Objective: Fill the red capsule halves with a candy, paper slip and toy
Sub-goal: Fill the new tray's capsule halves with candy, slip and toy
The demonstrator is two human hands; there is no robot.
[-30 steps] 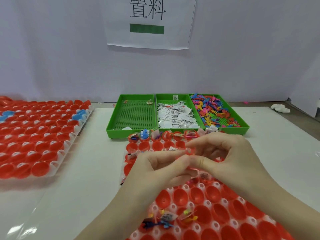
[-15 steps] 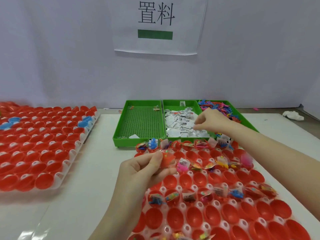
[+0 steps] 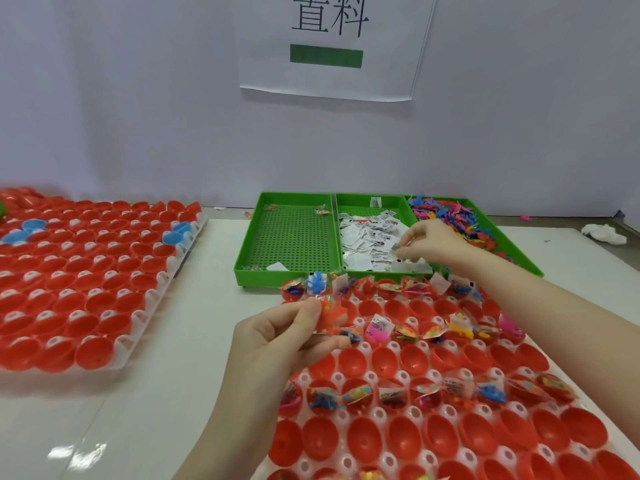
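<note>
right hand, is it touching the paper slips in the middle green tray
Touching: the head view shows the right hand with fingers curled down onto the paper slips, no gap visible.

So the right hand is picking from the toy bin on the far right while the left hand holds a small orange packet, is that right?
Not quite. In the head view the right hand is picking from the middle bin of paper slips, not the toy bin on the far right. The left hand does hold a small orange packet.

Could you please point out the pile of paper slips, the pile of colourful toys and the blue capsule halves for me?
paper slips [image 3: 370, 237]: head view, middle of the pile.
colourful toys [image 3: 446, 216]: head view, middle of the pile.
blue capsule halves [image 3: 178, 231]: head view, the right-hand one's bowl.
</note>
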